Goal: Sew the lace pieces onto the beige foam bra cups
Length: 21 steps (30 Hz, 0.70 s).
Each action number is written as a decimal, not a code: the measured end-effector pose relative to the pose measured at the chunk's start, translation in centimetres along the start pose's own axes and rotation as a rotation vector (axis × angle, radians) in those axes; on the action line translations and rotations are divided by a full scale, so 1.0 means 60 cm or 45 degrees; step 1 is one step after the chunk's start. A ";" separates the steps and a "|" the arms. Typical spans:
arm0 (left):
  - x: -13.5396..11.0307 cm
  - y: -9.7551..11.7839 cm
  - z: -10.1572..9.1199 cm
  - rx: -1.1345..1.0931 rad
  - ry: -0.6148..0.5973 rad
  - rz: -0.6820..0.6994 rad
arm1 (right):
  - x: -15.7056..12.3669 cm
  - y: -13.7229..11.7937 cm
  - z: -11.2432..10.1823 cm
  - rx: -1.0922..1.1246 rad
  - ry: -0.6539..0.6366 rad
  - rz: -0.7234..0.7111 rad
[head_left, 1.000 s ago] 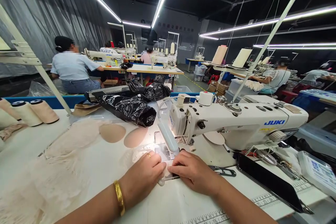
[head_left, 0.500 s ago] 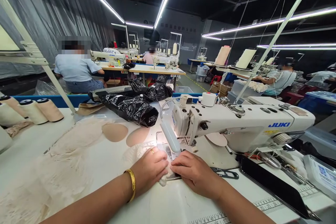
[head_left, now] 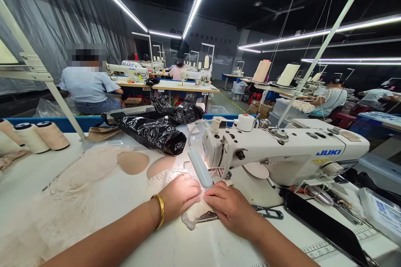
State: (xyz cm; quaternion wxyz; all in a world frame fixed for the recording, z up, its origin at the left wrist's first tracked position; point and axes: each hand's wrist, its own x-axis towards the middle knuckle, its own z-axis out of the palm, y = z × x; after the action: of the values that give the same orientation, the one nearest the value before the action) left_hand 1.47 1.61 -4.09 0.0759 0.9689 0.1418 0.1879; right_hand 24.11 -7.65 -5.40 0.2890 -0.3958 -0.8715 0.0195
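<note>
Lace cloth [head_left: 158, 179] lies by the white sewing machine [head_left: 282, 147], under both hands; more of its near edge shows than half a second ago — probably it is being shifted. Left hand [head_left: 180, 196] and right hand [head_left: 234, 207] bend nearly closed fingers onto it — pinching or merely pressing, I cannot tell.

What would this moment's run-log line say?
left hand: resting on pale lace fabric | right hand: fingertips on same fabric | lamp: just beyond hands | sewing machine: needle hidden from view
</note>
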 end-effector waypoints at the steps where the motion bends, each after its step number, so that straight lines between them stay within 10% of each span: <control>1: 0.001 -0.001 0.000 -0.003 0.005 -0.008 | 0.000 0.001 0.001 -0.010 0.007 0.005; 21: 0.009 -0.016 0.005 -0.045 0.032 -0.047 | -0.002 -0.001 0.010 -0.116 0.024 0.091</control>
State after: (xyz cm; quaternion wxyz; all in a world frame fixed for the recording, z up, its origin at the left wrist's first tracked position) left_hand 1.85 2.67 -4.39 0.0948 0.9622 0.1572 0.2011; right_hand 23.79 -7.65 -5.94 0.2781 -0.4397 -0.8539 -0.0136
